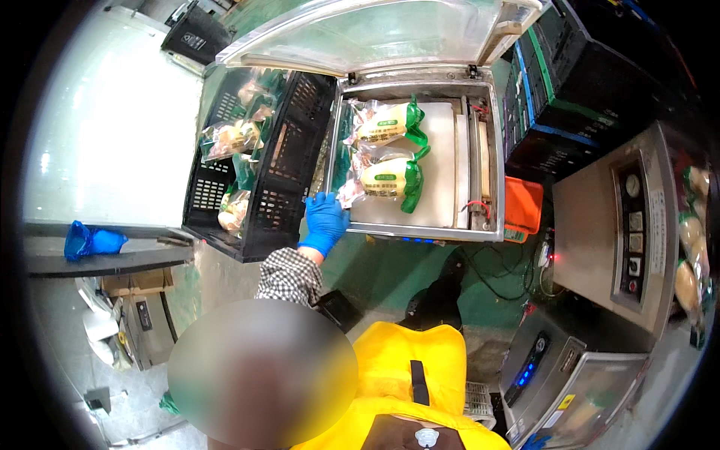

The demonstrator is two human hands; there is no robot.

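Note:
My left hand [326, 223], in a blue glove with a checkered cuff, lies at the front left corner of a vacuum sealer [420, 234]. Its fingers are stretched out, close to the loose end of the nearer bag. Two clear bags with green ends, a farther bag [384, 124] and a nearer bag [386, 178], lie side by side in the chamber and hold pale food. The sealer's clear lid [390, 37] is raised. At the bottom right edge a scrap of blue glove shows, apparently my right hand [536, 442]; its fingers are mostly cut off.
Left of the sealer stands a black crate [281, 165] with several similar bags. Stacked crates [555, 97] and an orange bin [523, 204] are on its right. A steel machine with knobs [600, 232] and another lidded machine [544, 367] stand to my right. Cables [499, 277] trail over the floor.

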